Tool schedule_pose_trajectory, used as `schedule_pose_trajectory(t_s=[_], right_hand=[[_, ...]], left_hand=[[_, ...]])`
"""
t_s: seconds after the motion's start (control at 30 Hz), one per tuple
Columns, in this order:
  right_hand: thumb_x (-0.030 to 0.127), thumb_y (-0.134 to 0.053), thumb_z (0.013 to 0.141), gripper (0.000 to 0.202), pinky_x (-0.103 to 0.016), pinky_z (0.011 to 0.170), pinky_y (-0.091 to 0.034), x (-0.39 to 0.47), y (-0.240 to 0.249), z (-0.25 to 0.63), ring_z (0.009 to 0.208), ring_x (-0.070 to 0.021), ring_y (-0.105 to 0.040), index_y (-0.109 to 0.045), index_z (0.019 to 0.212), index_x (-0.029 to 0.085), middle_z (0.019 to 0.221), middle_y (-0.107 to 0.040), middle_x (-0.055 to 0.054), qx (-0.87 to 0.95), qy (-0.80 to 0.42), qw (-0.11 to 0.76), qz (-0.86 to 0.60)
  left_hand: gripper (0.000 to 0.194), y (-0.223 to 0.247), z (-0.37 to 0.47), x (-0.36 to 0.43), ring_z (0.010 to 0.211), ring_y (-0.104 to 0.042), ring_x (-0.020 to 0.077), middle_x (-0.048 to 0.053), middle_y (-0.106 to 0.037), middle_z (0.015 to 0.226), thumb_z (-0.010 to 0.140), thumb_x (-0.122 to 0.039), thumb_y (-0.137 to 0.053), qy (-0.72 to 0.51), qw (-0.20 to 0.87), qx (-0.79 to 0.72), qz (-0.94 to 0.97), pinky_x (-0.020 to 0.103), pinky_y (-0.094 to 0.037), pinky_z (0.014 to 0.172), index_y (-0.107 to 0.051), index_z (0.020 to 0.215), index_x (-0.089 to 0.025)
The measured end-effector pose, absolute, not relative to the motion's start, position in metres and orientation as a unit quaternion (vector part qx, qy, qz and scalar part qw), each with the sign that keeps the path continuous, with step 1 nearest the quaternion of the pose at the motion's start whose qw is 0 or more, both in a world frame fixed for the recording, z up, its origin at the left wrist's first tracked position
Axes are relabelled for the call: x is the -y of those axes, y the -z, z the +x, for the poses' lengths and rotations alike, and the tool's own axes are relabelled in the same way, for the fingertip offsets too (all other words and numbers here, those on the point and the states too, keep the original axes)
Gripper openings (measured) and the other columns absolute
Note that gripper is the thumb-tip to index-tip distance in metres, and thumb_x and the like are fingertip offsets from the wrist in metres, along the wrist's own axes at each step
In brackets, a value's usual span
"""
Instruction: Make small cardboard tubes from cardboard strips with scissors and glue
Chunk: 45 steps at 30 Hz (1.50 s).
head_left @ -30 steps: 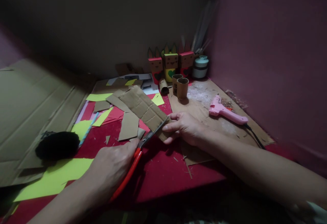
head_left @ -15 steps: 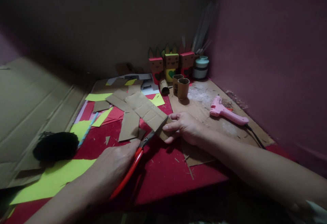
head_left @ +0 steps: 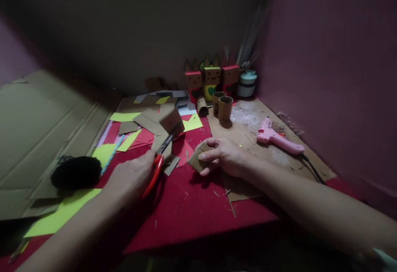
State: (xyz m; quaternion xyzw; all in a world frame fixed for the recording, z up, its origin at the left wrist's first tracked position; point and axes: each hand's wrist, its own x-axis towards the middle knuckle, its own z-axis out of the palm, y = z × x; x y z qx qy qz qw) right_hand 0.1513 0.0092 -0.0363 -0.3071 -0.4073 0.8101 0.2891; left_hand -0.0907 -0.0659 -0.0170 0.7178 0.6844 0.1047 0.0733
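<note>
My left hand (head_left: 132, 176) is closed around the red-handled scissors (head_left: 155, 174), whose dark blades point up and away over the cardboard scraps. A cardboard strip (head_left: 170, 117) stands tilted right at the blade tips; whether the blades grip it I cannot tell. Pinched between the thumb and fingers of my right hand (head_left: 226, 156) is a small squarish cardboard piece (head_left: 197, 161), held above the red cloth (head_left: 192, 210). A narrow cardboard offcut (head_left: 171, 165) and a red paper piece (head_left: 185, 152) lie between the two hands.
A pink glue gun (head_left: 279, 139) with a black cord lies on a cardboard sheet (head_left: 248, 139) at right. Cardboard tubes (head_left: 225, 109), several paper-covered figures (head_left: 211, 85) and a teal jar (head_left: 247, 83) stand behind. Black yarn (head_left: 76, 173) and yellow paper (head_left: 62, 216) are at left.
The small cardboard piece has come apart from the longer strip. My left hand and the scissors have moved left, and the strip has tipped up and shifted away from my right hand.
</note>
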Motion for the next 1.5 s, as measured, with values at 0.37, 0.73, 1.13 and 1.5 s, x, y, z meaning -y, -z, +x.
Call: schedule_pose_trajectory(t_s=[0.37, 0.73, 1.13, 1.5], right_hand=[[0.031, -0.072, 0.066, 0.022, -0.028, 0.048, -0.049, -0.009, 0.027, 0.159, 0.063, -0.0187, -0.063, -0.066, 0.078, 0.014, 0.075, -0.067, -0.008, 0.409, -0.814, 0.316, -0.265], [0.009, -0.067, 0.056, 0.043, -0.030, 0.070, -0.048, -0.015, 0.027, 0.163, 0.078, -0.0174, -0.061, -0.060, 0.097, 0.020, 0.089, -0.065, -0.001, 0.438, -0.784, 0.399, -0.185], [0.005, -0.064, 0.063, 0.053, -0.031, 0.078, -0.051, -0.014, 0.025, 0.162, 0.092, -0.0184, -0.063, -0.066, 0.111, 0.025, 0.103, -0.068, -0.001, 0.533, -0.709, 0.388, -0.249], [0.006, -0.062, 0.063, 0.050, -0.026, 0.066, -0.047, -0.012, 0.027, 0.158, 0.074, -0.0136, -0.060, -0.060, 0.111, 0.020, 0.083, -0.065, 0.001, 0.514, -0.688, 0.415, -0.300]], left_hand=[[0.033, -0.013, -0.073, 0.049, 0.066, -0.058, 0.0234, 0.010, -0.065, 0.079, 0.089, -0.043, -0.043, -0.122, 0.038, -0.665, 0.736, 0.033, -0.039, 0.057, -0.065, 0.094, -0.019], [0.023, -0.016, -0.007, 0.032, 0.056, -0.048, 0.0119, -0.001, -0.058, 0.061, 0.084, -0.036, -0.057, -0.342, 0.330, -0.590, 0.652, 0.024, -0.038, 0.054, -0.063, 0.072, -0.017], [0.022, 0.022, -0.020, 0.019, 0.066, -0.062, 0.0158, 0.004, -0.066, 0.081, 0.079, -0.033, -0.067, -0.465, 0.572, -0.499, 0.455, 0.028, -0.050, 0.060, -0.065, 0.096, -0.018], [0.045, 0.017, -0.015, 0.028, 0.092, -0.062, 0.0236, 0.010, -0.068, 0.106, 0.079, -0.039, -0.067, -0.396, 0.266, -0.537, 0.696, 0.036, -0.049, 0.081, -0.062, 0.118, -0.016]])
